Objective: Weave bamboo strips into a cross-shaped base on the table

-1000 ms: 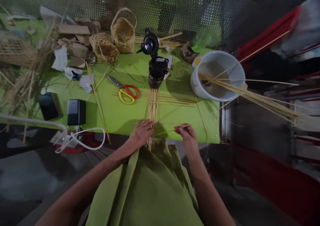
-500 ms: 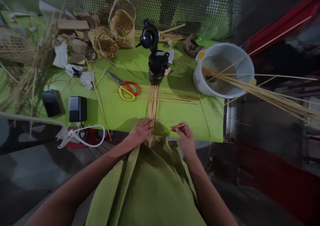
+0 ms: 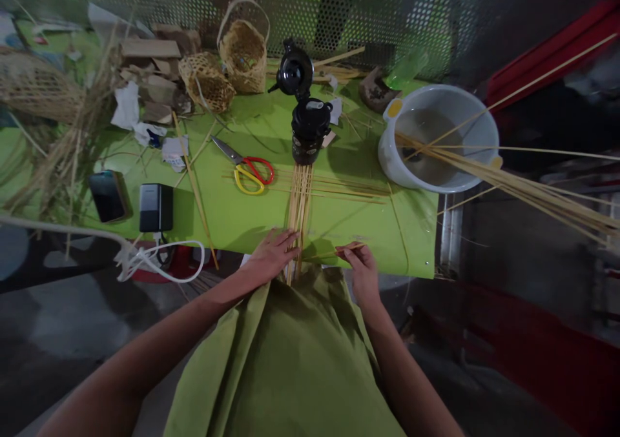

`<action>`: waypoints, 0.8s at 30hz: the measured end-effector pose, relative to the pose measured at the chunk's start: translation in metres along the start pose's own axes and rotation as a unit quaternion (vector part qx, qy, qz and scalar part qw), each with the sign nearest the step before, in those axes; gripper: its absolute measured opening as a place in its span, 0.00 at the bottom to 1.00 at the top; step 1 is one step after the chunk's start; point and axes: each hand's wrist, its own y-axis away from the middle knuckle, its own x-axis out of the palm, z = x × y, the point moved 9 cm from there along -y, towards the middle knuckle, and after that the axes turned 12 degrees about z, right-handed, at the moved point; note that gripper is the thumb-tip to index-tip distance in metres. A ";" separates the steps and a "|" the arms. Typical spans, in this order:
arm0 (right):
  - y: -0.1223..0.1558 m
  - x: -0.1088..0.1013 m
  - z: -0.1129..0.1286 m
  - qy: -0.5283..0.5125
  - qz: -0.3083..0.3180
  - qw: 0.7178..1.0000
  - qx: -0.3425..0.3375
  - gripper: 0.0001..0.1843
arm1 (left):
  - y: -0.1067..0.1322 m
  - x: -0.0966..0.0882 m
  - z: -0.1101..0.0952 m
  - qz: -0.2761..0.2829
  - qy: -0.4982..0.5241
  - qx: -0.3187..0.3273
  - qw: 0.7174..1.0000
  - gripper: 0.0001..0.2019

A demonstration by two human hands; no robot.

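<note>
A bundle of thin bamboo strips (image 3: 298, 211) lies lengthwise on the green table (image 3: 232, 214), its far end under a black flask (image 3: 310, 133). My left hand (image 3: 271, 255) lies flat on the near end of the bundle, fingers stretched out. My right hand (image 3: 361, 266) is closed in a pinch on a single thin bamboo strip (image 3: 351, 248) just right of the bundle at the table's front edge. More strips (image 3: 339, 188) lie crosswise under the bundle.
Red and yellow scissors (image 3: 249, 171) lie left of the bundle. A white bucket (image 3: 438, 137) at the right holds long strips sticking out rightward. Two woven baskets (image 3: 227, 69), wood blocks, a phone (image 3: 109, 195) and a charger with white cable (image 3: 155, 208) sit on the left.
My right hand with the single strip has drawn slightly closer to the bundle. My left hand stays pressed on the strips. The view shifted a little.
</note>
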 end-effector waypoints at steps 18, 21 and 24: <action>0.021 -0.012 -0.036 -0.121 -0.094 0.987 0.039 0.12 | 0.009 0.009 -0.013 0.037 0.018 0.042 0.998 0.22; 0.022 -0.013 -0.040 -0.132 -0.091 0.986 0.049 0.12 | 0.010 0.011 -0.012 0.034 0.025 0.039 0.998 0.23; 0.022 -0.015 -0.042 -0.125 -0.088 0.987 0.048 0.11 | 0.013 0.010 -0.010 0.025 0.036 0.040 0.998 0.24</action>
